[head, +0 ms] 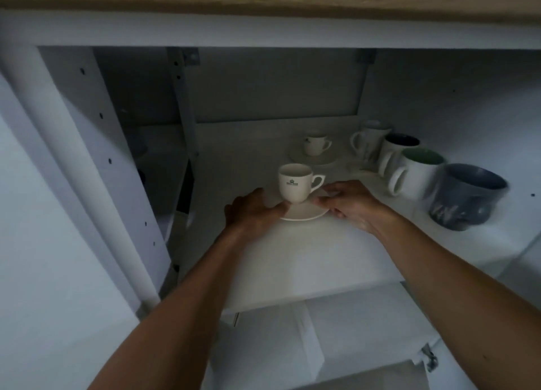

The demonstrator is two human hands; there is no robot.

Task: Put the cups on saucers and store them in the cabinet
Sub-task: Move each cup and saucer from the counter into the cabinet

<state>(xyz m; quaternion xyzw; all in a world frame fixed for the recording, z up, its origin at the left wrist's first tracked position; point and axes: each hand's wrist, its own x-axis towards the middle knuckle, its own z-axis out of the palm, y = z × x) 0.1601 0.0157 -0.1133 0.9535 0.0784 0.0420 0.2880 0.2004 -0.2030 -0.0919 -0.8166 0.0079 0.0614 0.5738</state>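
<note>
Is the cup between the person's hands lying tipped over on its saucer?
No, the cup stands upright on the saucer, with the left hand and right hand at the saucer's edges.

Single head-worn view, wide-angle. It looked forward and down into the open cabinet (87,126), close to its shelf (292,257), forearms entering from the bottom edge.

Glossy white ceramic cup (293,183) and saucer (306,213), matt shelf (292,257)

Left hand (251,211): we reach forward, palm down, fingers curled.
Right hand (348,202): just beside our left, fingers bent inward.
Forearms: bare, both stretched ahead, converging.
</note>
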